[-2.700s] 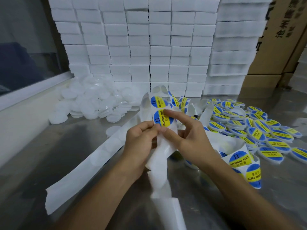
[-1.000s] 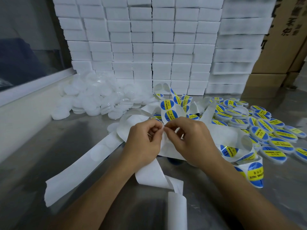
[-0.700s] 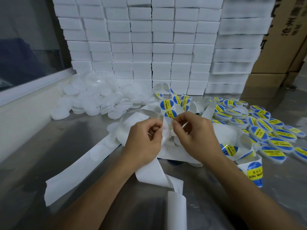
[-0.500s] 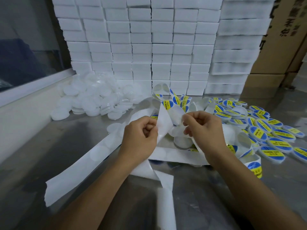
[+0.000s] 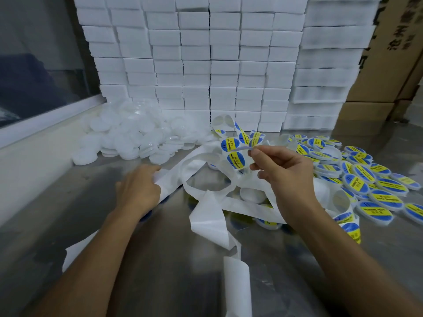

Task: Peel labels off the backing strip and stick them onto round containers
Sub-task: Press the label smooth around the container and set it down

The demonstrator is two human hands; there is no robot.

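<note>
My right hand (image 5: 282,173) is raised over the strip and pinches a peeled blue-and-yellow label (image 5: 253,145), seen edge-on, between thumb and forefinger. The white backing strip (image 5: 211,217) loops and twists across the steel table; its far part carries several labels (image 5: 230,145). My left hand (image 5: 138,189) is low at the left. Its fingers stretch out and touch the strip near a small white round piece (image 5: 161,175). A heap of plain white round containers (image 5: 128,138) lies at the back left. Labelled containers (image 5: 361,180) spread out at the right. One plain container (image 5: 251,194) sits under the loops.
A wall of stacked white boxes (image 5: 196,65) closes off the back. Brown cardboard cartons (image 5: 389,72) stand at the far right. A window ledge (image 5: 34,126) runs along the left. Bare steel table (image 5: 148,271) lies between my forearms.
My hands have parted. The right hand pulled a label off the strip and lifted it. The left hand let go of the strip's top and dropped down-left to the table.
</note>
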